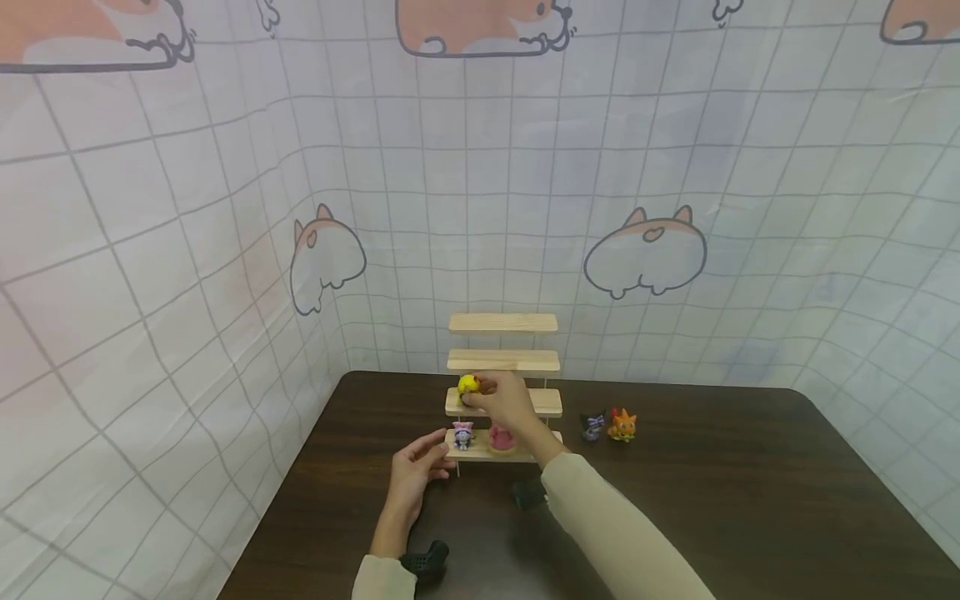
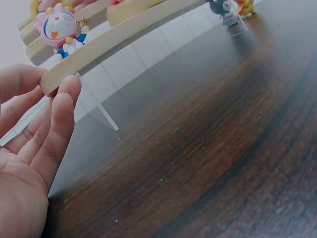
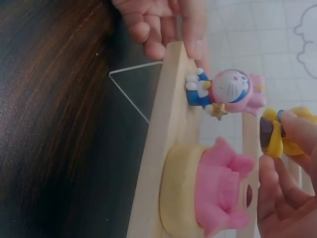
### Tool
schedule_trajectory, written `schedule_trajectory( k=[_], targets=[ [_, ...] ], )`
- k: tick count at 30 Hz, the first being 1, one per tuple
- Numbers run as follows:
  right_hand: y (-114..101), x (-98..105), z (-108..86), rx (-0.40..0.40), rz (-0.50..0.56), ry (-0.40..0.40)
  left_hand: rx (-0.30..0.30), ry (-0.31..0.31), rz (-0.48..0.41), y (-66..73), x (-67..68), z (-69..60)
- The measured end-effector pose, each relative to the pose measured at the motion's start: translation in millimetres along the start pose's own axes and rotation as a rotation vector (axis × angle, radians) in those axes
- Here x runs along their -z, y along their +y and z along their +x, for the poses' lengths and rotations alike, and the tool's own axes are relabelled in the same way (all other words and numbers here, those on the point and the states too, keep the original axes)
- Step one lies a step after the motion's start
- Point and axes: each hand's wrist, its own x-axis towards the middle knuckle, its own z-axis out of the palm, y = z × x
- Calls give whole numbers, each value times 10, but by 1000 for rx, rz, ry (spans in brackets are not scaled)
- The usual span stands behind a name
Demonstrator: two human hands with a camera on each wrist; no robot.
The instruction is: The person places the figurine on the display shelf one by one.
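Note:
A tiered wooden display shelf [image 1: 504, 360] on thin clear supports stands on the table. My left hand [image 1: 411, 479] grips the left end of its lowest tier, thumb and fingers at the board's edge. Higher up, my right hand [image 1: 510, 406] pinches a small yellow figurine [image 1: 468, 384] at the left of the second tier from the bottom; whether its base touches the board I cannot tell. On the lowest tier, a cat figurine in a pink hood [image 3: 232, 89] stands at the left end. Beside it is a pink figurine on a cream base [image 3: 220, 188], partly behind my right arm in the head view.
Right of the shelf, a dark grey figurine [image 1: 592, 427] and an orange figurine [image 1: 622, 426] stand close together on the dark wooden table [image 1: 712, 500]. A dark object [image 1: 528, 493] lies in front of the shelf. A patterned cloth [image 1: 480, 208] hangs behind.

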Motion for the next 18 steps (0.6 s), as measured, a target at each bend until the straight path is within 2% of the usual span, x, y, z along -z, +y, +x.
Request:
schedule_trajectory(
  k=[7,18],
  targets=[
    [14,-38,38,-29,-20,9,-15,-6,9,-9,5,2],
    [-10,-92,35,-20,-95,57,-8,0,11,-8,4,-11]
  ],
)
